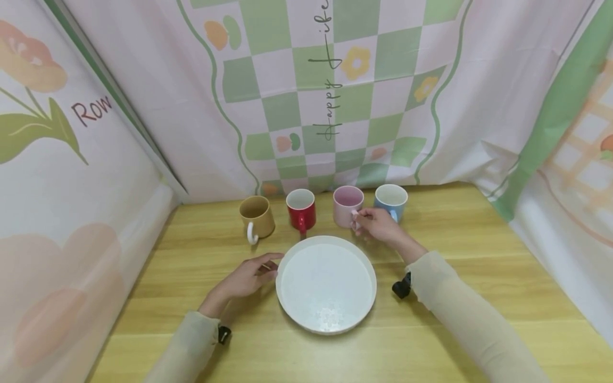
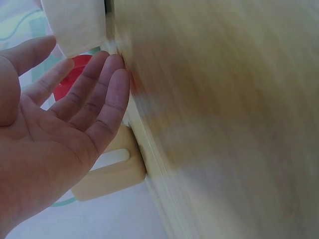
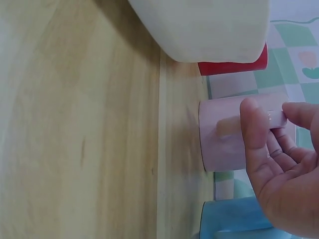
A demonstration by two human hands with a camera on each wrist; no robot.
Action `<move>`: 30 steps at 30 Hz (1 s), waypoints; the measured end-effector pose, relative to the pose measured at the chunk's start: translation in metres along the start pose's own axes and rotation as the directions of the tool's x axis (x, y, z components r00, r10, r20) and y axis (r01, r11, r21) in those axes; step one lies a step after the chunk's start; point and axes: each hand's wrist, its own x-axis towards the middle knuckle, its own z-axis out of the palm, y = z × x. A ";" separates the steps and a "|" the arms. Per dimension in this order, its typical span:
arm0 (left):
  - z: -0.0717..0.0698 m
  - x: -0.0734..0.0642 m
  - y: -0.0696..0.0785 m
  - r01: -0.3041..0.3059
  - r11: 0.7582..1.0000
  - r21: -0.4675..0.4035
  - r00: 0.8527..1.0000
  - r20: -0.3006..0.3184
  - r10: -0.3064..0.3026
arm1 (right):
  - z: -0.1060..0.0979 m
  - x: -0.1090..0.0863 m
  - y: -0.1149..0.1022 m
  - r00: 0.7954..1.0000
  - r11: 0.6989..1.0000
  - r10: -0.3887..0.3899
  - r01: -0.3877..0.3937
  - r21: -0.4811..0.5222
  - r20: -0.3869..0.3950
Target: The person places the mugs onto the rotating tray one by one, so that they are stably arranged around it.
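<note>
My right hand (image 1: 378, 224) pinches the handle of a pink mug (image 1: 346, 205) between thumb and fingers; the right wrist view shows the handle (image 3: 276, 118) between them. That mug stands upright on the table. My left hand (image 1: 249, 275) has its fingers extended at the left rim of a round white tray (image 1: 328, 284); whether they touch it I cannot tell. In the left wrist view the left palm (image 2: 55, 129) is turned toward the camera, holding nothing. A blue mug (image 1: 390, 198) stands right of the pink one, partly behind my right hand.
A red mug (image 1: 301, 210) and a mustard mug (image 1: 257, 217) with a white handle stand left of the pink mug, along the back of the wooden table (image 1: 201, 234). Behind the row hangs a checked green and white cloth (image 1: 306, 106), and printed cloths enclose both sides.
</note>
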 end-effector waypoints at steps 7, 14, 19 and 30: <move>0.000 0.001 -0.003 -0.009 1.000 -0.005 1.000 0.003 0.009 | 0.003 0.000 0.000 1.000 0.999 0.006 -0.005 0.040 -0.020; 0.001 0.001 -0.004 -0.007 1.000 -0.004 1.000 0.004 0.007 | 0.005 0.000 0.000 0.999 0.999 -0.001 0.003 0.032 -0.051; 0.000 0.000 -0.003 -0.007 1.000 -0.012 1.000 0.000 0.007 | 0.005 0.000 0.000 0.998 0.999 -0.013 0.015 0.032 -0.063; 0.000 -0.001 -0.002 0.005 1.000 -0.019 1.000 0.010 -0.005 | 0.003 -0.008 0.000 0.997 0.999 -0.051 0.051 0.002 -0.066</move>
